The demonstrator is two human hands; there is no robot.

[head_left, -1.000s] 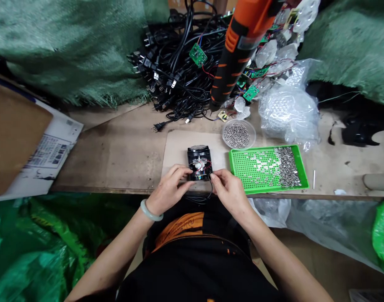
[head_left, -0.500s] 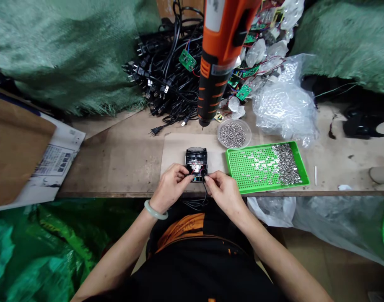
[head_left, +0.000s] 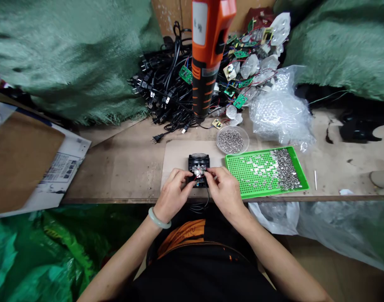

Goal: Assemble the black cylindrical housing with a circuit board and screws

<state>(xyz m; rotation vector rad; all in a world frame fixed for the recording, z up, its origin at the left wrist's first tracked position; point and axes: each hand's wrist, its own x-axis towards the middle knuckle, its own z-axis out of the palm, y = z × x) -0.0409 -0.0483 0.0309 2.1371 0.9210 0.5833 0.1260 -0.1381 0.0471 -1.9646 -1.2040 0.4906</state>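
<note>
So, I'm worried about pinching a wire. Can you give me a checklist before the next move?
1. Black housing open, insides exposed: ok.
2. Left hand and right hand both at the housing: ok.
3. Red wire clear of the housing's edges: cannot tell, fingers partly cover it.
4. Electric screwdriver clear of both hands: ok.
5. Small metal pieces inside the round dish: ok.
</note>
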